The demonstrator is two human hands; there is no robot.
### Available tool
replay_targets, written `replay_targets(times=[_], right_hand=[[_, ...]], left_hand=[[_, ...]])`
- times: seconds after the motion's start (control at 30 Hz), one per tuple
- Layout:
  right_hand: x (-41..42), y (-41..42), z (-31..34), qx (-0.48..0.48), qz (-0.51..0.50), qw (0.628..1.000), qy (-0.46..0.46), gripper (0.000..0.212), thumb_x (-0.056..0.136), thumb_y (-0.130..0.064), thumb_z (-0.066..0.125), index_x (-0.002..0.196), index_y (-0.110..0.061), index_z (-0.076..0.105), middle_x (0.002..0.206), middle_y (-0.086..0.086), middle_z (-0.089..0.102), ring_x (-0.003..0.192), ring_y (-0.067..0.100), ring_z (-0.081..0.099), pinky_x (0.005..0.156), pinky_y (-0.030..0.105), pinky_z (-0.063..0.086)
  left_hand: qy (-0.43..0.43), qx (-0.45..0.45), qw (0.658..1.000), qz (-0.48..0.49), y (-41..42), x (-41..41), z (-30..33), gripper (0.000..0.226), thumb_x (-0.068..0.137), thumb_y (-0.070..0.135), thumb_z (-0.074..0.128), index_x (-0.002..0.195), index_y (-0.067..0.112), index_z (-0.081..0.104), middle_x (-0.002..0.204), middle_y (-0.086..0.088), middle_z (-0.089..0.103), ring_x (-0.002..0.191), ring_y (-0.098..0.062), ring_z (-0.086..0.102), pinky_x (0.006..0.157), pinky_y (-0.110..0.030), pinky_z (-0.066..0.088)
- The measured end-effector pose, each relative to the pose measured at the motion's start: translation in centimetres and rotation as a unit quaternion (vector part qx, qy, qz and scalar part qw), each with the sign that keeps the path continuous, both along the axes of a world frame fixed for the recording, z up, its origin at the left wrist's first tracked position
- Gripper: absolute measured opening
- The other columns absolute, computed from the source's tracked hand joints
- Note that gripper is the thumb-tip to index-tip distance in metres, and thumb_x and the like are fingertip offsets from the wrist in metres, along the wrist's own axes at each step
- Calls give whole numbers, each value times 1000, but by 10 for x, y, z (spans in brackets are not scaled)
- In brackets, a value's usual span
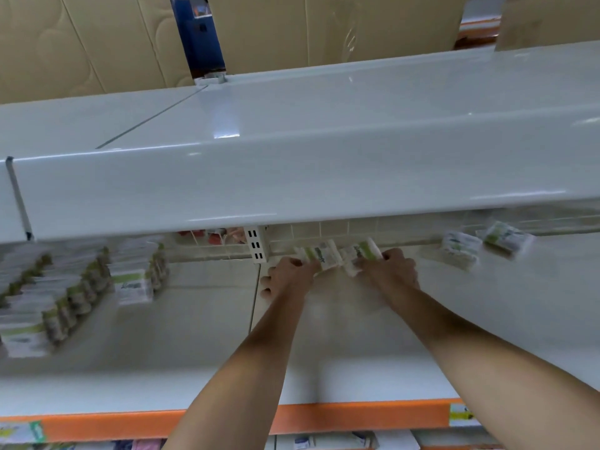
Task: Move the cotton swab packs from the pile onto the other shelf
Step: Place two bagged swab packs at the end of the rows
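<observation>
Deep on the shelf (pixel 422 319), each hand's fingers pinching one swab pack: left hand (pixel 289 276), right hand (pixel 393 267).

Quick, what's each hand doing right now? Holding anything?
Left hand: fingers grip a cotton swab pack at the back of the shelf.
Right hand: fingers grip a second cotton swab pack right beside it.

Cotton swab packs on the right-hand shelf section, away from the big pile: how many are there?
4. One in the left hand, one in the right hand, both at the back, and two lying loose farther right. The upper shelf may hide more.
</observation>
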State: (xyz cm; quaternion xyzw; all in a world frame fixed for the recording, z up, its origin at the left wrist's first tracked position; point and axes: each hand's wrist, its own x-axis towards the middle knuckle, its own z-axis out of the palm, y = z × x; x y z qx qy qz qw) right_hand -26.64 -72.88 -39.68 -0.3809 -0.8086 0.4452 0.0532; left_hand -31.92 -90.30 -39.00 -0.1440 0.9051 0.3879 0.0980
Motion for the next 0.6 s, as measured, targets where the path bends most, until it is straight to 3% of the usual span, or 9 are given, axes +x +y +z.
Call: replay_targets(times=[0.1, 0.17, 0.23, 0.27, 0.3, 0.37, 0.5, 0.6], right_hand=[[6, 5, 3, -55, 4, 997, 46, 61, 61, -49, 83, 111, -24, 57, 102, 2, 63, 85, 23, 64, 69, 34, 55], [13, 7, 6, -88, -1, 994, 68, 56, 61, -39, 87, 106, -25, 56, 92, -4, 64, 78, 17, 63, 62, 30, 50], [20, 9, 8, -110, -3, 990, 86, 54, 62, -30, 87, 106, -24, 56, 92, -3, 65, 79, 19, 64, 62, 31, 51], [25, 10, 9, -122, -2, 988, 96, 52, 65, -25, 87, 108, -23, 57, 95, 0, 66, 78, 19, 65, 60, 29, 50], [29, 10, 10, -137, -2, 985, 107, 52, 66, -20, 86, 110, -22, 58, 97, 2, 67, 77, 18, 65, 56, 27, 48], [38, 10, 14, -171, 1, 976, 132, 56, 65, -10, 88, 112, -21, 59, 97, 2, 68, 75, 16, 64, 53, 24, 46], [50, 4, 24, -210, 42, 963, 161, 55, 67, -3, 88, 113, -14, 60, 92, 2, 69, 74, 13, 66, 49, 19, 51], [55, -4, 27, -215, 83, 960, 160, 39, 71, -9, 87, 105, -8, 67, 97, 9, 74, 86, 21, 70, 74, 32, 61]], left_hand=[[41, 114, 992, 22, -7, 7, 0, 31, 70, 47, 72, 94, 33, 59, 109, 5, 64, 111, -25, 53, 99, -45, 40], [61, 192, 979, 20, -12, 15, 2, 27, 71, 40, 75, 88, 29, 56, 100, 7, 69, 100, -22, 64, 96, -51, 47], [72, 256, 964, 13, -21, 25, 7, 27, 74, 31, 78, 91, 24, 58, 94, 1, 72, 83, -20, 70, 81, -48, 57], [79, 281, 956, 13, -26, 30, 9, 27, 75, 26, 79, 93, 23, 59, 93, -3, 72, 74, -18, 70, 67, -40, 60], [85, 303, 949, 15, -31, 34, 11, 27, 77, 21, 79, 96, 22, 60, 93, -6, 72, 67, -15, 69, 54, -31, 57], [91, 339, 936, 35, -41, 42, 15, 33, 78, 14, 79, 105, 20, 61, 94, -6, 71, 63, -12, 66, 45, -22, 49], [77, 392, 915, 64, -61, 54, 23, 40, 80, 11, 77, 116, 14, 59, 106, -7, 69, 82, -15, 64, 64, -24, 49], [89, 401, 911, 43, -77, 64, 26, 36, 81, 8, 76, 115, 12, 66, 103, -7, 71, 84, -14, 67, 69, -27, 52]])
